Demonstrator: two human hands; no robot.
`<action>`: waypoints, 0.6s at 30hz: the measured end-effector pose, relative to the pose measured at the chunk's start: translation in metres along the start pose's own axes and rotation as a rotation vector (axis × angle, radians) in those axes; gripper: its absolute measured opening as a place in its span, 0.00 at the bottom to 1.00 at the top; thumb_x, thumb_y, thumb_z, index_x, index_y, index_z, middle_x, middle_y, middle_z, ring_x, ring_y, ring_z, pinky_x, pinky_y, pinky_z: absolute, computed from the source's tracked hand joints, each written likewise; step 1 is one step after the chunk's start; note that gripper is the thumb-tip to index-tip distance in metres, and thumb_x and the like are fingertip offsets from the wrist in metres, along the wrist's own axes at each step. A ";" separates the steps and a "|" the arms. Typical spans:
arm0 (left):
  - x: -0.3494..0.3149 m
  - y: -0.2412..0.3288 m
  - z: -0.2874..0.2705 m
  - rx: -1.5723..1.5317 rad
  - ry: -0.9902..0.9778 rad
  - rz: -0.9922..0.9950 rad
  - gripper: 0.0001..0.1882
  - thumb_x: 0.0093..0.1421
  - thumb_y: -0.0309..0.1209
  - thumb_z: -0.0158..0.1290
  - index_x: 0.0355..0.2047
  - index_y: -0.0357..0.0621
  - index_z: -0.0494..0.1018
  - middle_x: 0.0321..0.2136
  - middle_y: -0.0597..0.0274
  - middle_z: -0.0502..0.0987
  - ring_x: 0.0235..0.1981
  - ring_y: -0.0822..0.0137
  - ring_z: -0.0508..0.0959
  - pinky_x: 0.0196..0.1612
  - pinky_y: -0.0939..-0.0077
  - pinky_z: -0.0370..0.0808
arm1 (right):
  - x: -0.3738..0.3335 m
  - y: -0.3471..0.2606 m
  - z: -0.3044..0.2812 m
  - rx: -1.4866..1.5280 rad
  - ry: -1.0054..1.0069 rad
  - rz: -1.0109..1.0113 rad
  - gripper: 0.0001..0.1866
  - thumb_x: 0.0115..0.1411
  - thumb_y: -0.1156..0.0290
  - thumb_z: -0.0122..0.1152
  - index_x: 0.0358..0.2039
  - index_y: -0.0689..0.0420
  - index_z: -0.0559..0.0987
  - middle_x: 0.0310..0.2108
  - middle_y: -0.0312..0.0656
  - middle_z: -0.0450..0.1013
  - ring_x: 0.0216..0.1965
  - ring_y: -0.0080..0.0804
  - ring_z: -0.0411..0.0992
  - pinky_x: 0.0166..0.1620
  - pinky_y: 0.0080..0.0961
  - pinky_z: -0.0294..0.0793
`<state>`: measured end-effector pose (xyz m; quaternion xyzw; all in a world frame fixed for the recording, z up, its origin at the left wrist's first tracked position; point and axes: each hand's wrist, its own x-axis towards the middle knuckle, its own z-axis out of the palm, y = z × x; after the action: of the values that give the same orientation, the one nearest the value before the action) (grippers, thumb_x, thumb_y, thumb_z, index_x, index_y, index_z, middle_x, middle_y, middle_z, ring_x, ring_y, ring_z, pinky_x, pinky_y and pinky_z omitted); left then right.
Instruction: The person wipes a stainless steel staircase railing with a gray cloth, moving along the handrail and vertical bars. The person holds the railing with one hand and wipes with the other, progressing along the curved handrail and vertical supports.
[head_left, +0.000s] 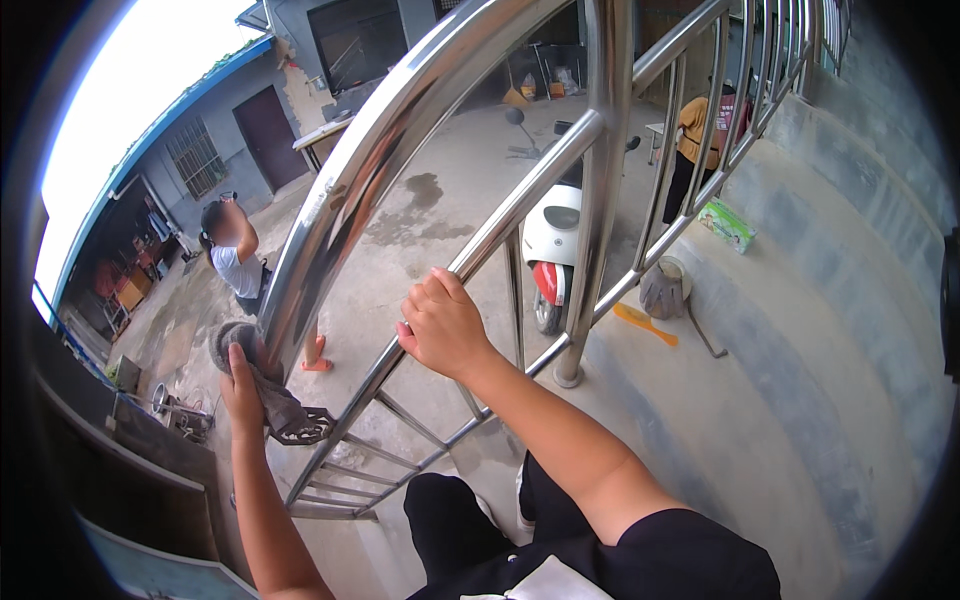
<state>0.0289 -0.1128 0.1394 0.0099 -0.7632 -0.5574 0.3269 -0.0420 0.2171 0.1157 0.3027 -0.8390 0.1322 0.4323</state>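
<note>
My left hand (243, 385) presses a grey cloth (283, 402) to the lower end of the thick, shiny steel handrail (340, 200), its fingers closed around the cloth. Part of the cloth hangs down over a dark openwork piece (312, 428) at the rail's end. My right hand (442, 325) is wrapped round the thinner metal rail (520, 205) below the handrail, with the knuckles upward. Upright bars and a thick post (603, 180) belong to the same railing. The palm sides of both hands are hidden.
Curved concrete steps (720, 440) lie to the right, with a grey bucket (662, 290), an orange flat tool (646, 325) and a green box (727, 226). Beyond the railing stand a white scooter (552, 230), a person in a white shirt (238, 265) and another in yellow (692, 130).
</note>
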 end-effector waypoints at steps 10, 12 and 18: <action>-0.035 -0.032 0.000 0.505 0.207 0.525 0.19 0.66 0.37 0.42 0.42 0.34 0.75 0.36 0.52 0.79 0.39 0.56 0.78 0.47 0.64 0.71 | 0.001 0.003 -0.002 0.032 0.005 0.029 0.13 0.52 0.59 0.60 0.25 0.56 0.79 0.30 0.39 0.71 0.45 0.35 0.67 0.64 0.34 0.54; -0.043 -0.043 -0.008 0.593 0.229 0.503 0.19 0.65 0.37 0.43 0.41 0.34 0.76 0.37 0.51 0.79 0.40 0.53 0.78 0.47 0.61 0.71 | 0.002 0.002 -0.003 0.037 -0.006 0.035 0.12 0.52 0.59 0.60 0.25 0.56 0.79 0.30 0.39 0.71 0.45 0.35 0.67 0.64 0.34 0.54; -0.049 -0.078 -0.029 0.676 0.393 0.698 0.18 0.63 0.33 0.44 0.43 0.31 0.73 0.37 0.53 0.79 0.38 0.59 0.78 0.45 0.66 0.73 | 0.003 0.000 -0.002 0.047 -0.024 0.048 0.12 0.52 0.60 0.61 0.26 0.56 0.79 0.31 0.38 0.72 0.46 0.34 0.67 0.64 0.34 0.54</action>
<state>0.0552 -0.1487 0.0531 -0.0356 -0.7825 -0.1254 0.6089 -0.0417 0.2172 0.1195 0.2940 -0.8478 0.1586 0.4119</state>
